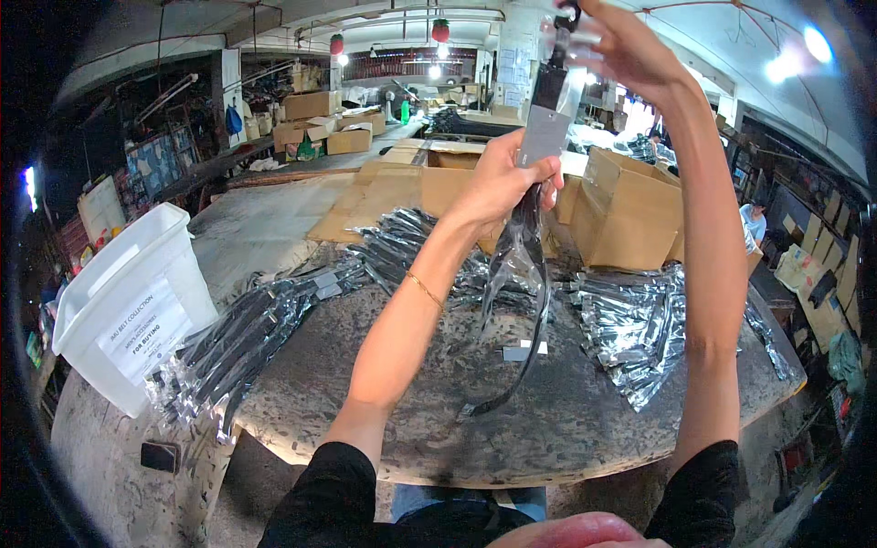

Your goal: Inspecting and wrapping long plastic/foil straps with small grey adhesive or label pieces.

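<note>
A black belt [521, 374] hangs in front of me, partly inside a clear plastic sleeve [514, 265], with a grey card tag [544, 132] on its upper part. My left hand [507, 183] is closed round the belt just below the tag, thumb across the front. Higher up, my right hand [626, 55] is at the buckle end, pinching it at the picture's top edge; its lower fingers are smeared by motion. The belt's tail curves down over the table [384, 438]. Small grey and white cards [525, 352] lie behind it.
Piles of sleeved black belts lie left [247, 329], behind [402, 242] and right [635, 329]. A white plastic bin [196, 251] stands at the left, near a dark phone-like object [161, 456]. Behind are an open cardboard box [630, 210] and flattened cardboard [365, 196]. Another person [755, 219] is far right.
</note>
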### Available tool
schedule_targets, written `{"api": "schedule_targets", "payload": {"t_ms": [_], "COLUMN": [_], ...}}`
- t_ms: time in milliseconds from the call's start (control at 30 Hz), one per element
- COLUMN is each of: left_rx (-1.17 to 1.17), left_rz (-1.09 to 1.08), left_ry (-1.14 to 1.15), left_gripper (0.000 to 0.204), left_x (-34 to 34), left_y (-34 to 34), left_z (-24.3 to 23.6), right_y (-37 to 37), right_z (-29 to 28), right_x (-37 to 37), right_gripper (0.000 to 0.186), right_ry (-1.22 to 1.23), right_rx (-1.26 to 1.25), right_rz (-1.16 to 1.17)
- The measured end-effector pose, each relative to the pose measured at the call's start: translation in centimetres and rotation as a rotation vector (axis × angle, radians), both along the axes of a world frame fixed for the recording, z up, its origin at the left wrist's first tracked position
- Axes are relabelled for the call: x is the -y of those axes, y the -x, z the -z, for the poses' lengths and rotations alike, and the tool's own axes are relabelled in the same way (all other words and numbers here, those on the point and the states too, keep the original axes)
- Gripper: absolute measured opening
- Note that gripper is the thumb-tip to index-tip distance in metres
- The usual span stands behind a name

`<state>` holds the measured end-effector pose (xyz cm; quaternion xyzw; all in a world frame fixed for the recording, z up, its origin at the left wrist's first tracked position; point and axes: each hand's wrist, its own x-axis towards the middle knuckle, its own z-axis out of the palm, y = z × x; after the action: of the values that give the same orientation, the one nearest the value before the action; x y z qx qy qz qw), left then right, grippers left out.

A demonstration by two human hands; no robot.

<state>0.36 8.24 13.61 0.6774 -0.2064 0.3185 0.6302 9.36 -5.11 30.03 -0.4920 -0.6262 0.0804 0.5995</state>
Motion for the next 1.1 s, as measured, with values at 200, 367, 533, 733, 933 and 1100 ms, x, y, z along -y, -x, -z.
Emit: {"api": "schedule_targets", "payload": {"t_ms": [200,367,533,733,933,1100], "left_rx": [-0.065,-0.132,-0.125,-0.096,0.022,-0.029], "left_rz": [0.072,0.593,0.377,0.235,0.07,0.004], "left_ry": [-0.037,0.068,0.046,0.065,0.024,-0.028], "left_gripper": [0.012,0.014,0.014,0.014,0.013,0.015], "left_x": [0.1,-1.4,-0.9,0.2,1.2,1.0], "left_y": [0.7,1.3,1.7,1.4,0.6,0.7], "left_z": [0.2,1.1,1.8,1.5,1.4,1.1], "right_y": [-3.1,-4.7,-3.1,-3.6,-0.5,-2.9], "right_z": [-1.1,-1.8,-0.5,1.7,2.5,4.3], "right_x": [-0.1,-0.6,0.5,0.3,-0.5,-1.1], "right_gripper": [0.036,0.043,0.037,0.046,0.034,0.027], "right_ry": [0.306,0.174,0.031,0.142,-0.092,0.091], "right_rx": [0.356,0.453,-0.144,0.351,0.011,0.064], "right_rz": [0.051,-0.135,-0.257,0.138,-0.036,0.078]}}
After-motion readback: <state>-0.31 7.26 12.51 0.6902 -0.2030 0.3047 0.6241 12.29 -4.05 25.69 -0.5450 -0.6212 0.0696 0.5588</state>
